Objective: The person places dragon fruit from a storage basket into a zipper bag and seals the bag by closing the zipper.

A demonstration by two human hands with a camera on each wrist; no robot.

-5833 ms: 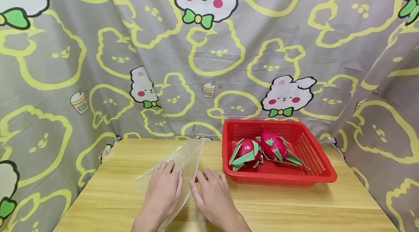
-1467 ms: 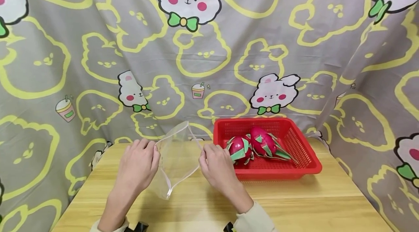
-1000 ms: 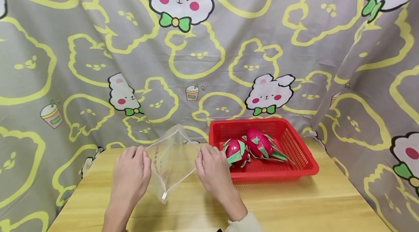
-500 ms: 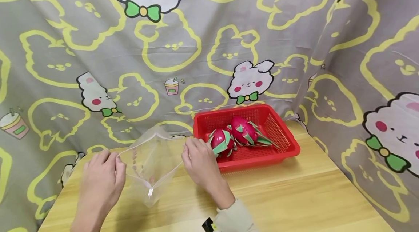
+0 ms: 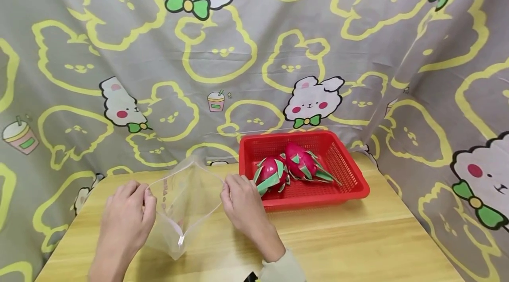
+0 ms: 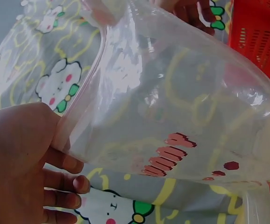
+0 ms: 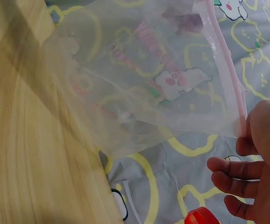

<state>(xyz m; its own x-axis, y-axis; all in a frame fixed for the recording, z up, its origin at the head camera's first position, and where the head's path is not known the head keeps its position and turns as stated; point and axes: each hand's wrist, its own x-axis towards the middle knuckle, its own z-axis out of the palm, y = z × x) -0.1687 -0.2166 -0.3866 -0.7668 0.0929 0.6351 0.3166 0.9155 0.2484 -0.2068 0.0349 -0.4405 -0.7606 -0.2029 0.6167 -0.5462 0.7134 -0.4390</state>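
A clear zipper bag (image 5: 191, 198) with a white slider (image 5: 181, 240) hangs over the table, its mouth spread in a diamond shape. My left hand (image 5: 125, 218) pinches the left edge of the rim between thumb and forefinger; its other fingers (image 6: 62, 198) curl free below. On the opposite edge, my right hand (image 5: 246, 204) pinches the rim beside the red basket. Pink lettering and a small strawberry print show on the bag wall (image 6: 172, 154) in the left wrist view. Nothing is seen inside the bag.
The red plastic basket (image 5: 318, 201) stands at the back right of the wooden table (image 5: 338, 242), holding two dragon fruits, one nearer (image 5: 270, 169) and one behind (image 5: 299, 160). A grey patterned curtain (image 5: 246, 74) surrounds the table's back and sides.
The bag, earlier lying flattened under both hands, was lifted and its mouth pulled apart. Since a second ago it spread wider as the hands moved apart. The basket and fruits stay put.
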